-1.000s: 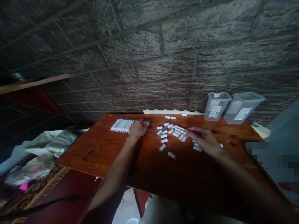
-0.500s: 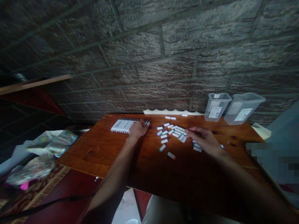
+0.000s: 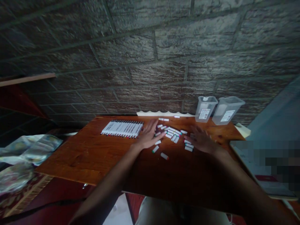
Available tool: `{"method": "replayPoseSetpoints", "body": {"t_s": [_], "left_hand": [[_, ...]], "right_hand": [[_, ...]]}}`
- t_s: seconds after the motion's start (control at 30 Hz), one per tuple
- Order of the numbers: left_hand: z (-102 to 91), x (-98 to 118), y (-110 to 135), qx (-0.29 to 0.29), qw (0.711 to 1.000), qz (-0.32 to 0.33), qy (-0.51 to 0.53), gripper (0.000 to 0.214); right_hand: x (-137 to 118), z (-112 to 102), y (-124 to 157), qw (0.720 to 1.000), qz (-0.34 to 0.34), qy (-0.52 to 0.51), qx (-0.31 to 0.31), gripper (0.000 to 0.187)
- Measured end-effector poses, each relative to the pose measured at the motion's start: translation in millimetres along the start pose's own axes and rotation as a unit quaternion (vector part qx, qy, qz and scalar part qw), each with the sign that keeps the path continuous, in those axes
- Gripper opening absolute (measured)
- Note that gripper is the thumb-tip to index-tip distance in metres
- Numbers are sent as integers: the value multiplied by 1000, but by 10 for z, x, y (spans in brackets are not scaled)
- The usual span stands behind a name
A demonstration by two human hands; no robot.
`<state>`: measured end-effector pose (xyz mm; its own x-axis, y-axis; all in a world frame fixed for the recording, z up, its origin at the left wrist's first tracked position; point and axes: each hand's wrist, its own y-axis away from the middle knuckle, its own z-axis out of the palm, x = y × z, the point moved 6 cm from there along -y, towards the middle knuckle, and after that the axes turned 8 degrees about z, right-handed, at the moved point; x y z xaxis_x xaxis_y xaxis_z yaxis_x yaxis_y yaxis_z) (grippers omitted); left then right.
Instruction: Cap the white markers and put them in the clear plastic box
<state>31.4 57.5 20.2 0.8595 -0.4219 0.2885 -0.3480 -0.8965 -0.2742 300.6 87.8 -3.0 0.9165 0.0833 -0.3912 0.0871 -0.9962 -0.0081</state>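
My left hand (image 3: 150,137) lies over the left side of a scatter of short white pieces (image 3: 173,130) with coloured ends, which look like marker caps. Its fingers are spread and it grips nothing. Some pieces are partly hidden under it. On the right side of the scatter, my right hand (image 3: 202,139) has its fingers apart, slightly blurred by motion. A few pieces (image 3: 188,147) lie by its thumb side. To the left, white markers (image 3: 123,128) are lined up side by side in a tidy row, dark ends towards the wall.
Two clear plastic containers (image 3: 203,109) with labels stand at the table's back right, against the brick wall (image 3: 140,75). A white wavy-edged strip (image 3: 164,113) lies along the back. Plastic bags (image 3: 30,148) sit left of the wooden table (image 3: 77,156).
My left hand has left the row of markers and moved right, over the loose pieces. My right hand has opened out from its pinch at the pile. The view has shifted right.
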Motion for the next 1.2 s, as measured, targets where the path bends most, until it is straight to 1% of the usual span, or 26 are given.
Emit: {"method": "replayPoseSetpoints", "body": {"t_s": [0.07, 0.13, 0.2, 0.27, 0.33, 0.4, 0.47, 0.53, 0.57, 0.6, 0.63, 0.67, 0.73, 0.8, 0.87, 0.93, 1.03, 1.1, 1.2], "left_hand": [[175, 104, 0, -72, 997, 13, 0, 81], [281, 176, -27, -99, 995, 23, -3, 79], [335, 250, -89, -96, 995, 40, 1, 77], [353, 334, -157, -85, 994, 65, 15, 73], [320, 402, -196, -72, 993, 87, 30, 70], [233, 425, -181, -62, 992, 101, 39, 70], [143, 414, -106, -77, 989, 117, 45, 78], [104, 394, 7, -120, 982, 137, 52, 102], [107, 382, 63, -143, 978, 141, 52, 115], [126, 373, 112, -166, 975, 141, 51, 126], [158, 371, 149, -185, 971, 140, 48, 132], [196, 377, 172, -199, 969, 139, 44, 135], [263, 407, 173, -204, 968, 138, 37, 129], [292, 433, 132, -185, 972, 138, 37, 119], [294, 419, 86, -166, 976, 132, 40, 115], [292, 352, 53, -157, 981, 110, 43, 117], [283, 233, 23, -134, 987, 76, 47, 120], [286, 196, 6, -115, 990, 72, 48, 120], [306, 174, -26, -95, 993, 57, 50, 122]], "right_hand": [[-68, 132, 31, 999, -13, 30, -3, 71], [-156, 215, 41, 998, -25, 50, 10, 68], [-251, 253, 17, 997, -35, 58, 28, 65], [-357, 248, -35, 996, -56, 51, 50, 61], [-452, 209, -88, 993, -92, 27, 75, 57], [-484, 154, -111, 988, -124, -4, 94, 55], [-409, 118, -91, 987, -129, -18, 97, 56], [-245, 131, -28, 992, -103, -2, 77, 62], [-148, 152, 14, 995, -82, 13, 63, 65], [-73, 182, 62, 996, -75, 28, 44, 67], [-18, 205, 106, 996, -71, 38, 33, 67], [9, 224, 137, 996, -72, 45, 24, 67], [-36, 243, 135, 995, -85, 47, 9, 64], [-211, 228, 30, 993, -108, 37, -4, 60], [-494, 171, -163, 989, -143, 32, -5, 56], [-833, 103, -403, 982, -185, 36, 4, 49], [-1286, 103, -759, 972, -230, 42, -21, 36], [-1469, 163, -949, 969, -239, 54, -38, 26], [-1544, 274, -1106, 966, -243, 67, -57, 18]]}}
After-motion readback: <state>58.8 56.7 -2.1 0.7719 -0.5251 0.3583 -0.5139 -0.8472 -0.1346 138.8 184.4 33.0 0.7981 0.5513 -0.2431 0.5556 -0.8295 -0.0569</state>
